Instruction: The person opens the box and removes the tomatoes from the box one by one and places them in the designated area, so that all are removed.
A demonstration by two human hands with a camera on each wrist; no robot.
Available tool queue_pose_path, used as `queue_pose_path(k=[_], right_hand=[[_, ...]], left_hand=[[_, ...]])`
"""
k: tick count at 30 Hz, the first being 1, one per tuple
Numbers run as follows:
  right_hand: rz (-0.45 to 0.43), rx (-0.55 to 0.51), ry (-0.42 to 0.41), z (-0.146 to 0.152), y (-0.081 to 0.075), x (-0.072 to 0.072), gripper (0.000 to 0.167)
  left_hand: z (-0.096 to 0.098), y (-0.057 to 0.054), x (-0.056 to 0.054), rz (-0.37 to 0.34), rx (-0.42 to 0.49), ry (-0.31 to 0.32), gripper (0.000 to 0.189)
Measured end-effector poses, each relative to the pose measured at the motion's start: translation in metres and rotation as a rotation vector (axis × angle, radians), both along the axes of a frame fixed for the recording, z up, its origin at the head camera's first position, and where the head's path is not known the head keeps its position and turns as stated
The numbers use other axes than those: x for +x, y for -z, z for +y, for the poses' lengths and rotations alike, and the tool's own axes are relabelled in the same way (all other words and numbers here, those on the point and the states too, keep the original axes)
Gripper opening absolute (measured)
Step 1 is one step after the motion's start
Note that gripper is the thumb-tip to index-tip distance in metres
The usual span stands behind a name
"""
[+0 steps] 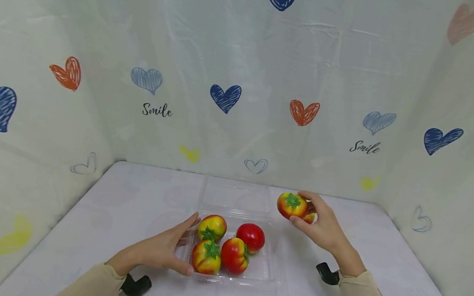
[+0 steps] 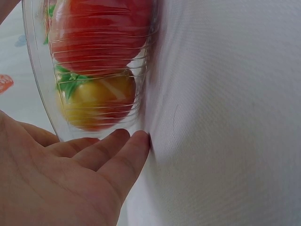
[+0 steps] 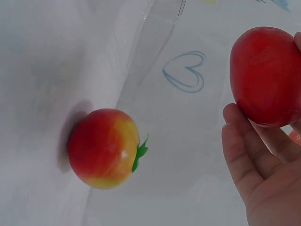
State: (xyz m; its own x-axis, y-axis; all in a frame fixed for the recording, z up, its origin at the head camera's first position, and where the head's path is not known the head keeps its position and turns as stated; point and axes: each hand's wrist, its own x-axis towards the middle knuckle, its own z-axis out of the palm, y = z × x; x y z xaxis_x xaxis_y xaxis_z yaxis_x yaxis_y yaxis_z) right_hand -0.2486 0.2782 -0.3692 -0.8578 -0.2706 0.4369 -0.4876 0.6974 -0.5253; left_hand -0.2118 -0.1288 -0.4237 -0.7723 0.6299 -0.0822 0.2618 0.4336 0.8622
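My right hand (image 1: 323, 224) grips a red-and-yellow tomato (image 1: 291, 205) with a green leafy top, raised above the table right of the box. In the right wrist view, the held tomato (image 3: 265, 75) shows its plain red underside. A second tomato (image 3: 103, 148) rests on the table below that hand, mostly hidden behind it in the head view. My left hand (image 1: 161, 248) lies along the left side of a clear plastic box (image 1: 267, 267), its fingers extended at the wall. Several tomatoes (image 1: 235, 255) sit inside; one red tomato (image 1: 250, 237) has no leaf showing.
The box's clear lid (image 1: 236, 196) lies folded back behind it, towards the rear of the table. A white cloth (image 1: 118, 208) covers the table. Around it hangs a pale curtain (image 1: 340, 72) printed with hearts.
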Motion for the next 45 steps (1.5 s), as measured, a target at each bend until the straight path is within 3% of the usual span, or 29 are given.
queue_pose_path(k=[16,34,45], right_hand=[[0.033,-0.006,0.101,0.029,0.006,-0.002,0.058],[-0.014,-0.071,0.209,0.058,0.014,-0.012,0.06],[-0.091,-0.112,0.295,0.069,0.019,-0.016,0.068]], left_hand=[[0.0,-0.001,0.002,0.007,-0.004,0.003,0.12],[0.0,0.0,0.0,0.001,-0.014,-0.005,0.12],[-0.001,0.0,0.0,-0.002,-0.015,-0.01,0.12]])
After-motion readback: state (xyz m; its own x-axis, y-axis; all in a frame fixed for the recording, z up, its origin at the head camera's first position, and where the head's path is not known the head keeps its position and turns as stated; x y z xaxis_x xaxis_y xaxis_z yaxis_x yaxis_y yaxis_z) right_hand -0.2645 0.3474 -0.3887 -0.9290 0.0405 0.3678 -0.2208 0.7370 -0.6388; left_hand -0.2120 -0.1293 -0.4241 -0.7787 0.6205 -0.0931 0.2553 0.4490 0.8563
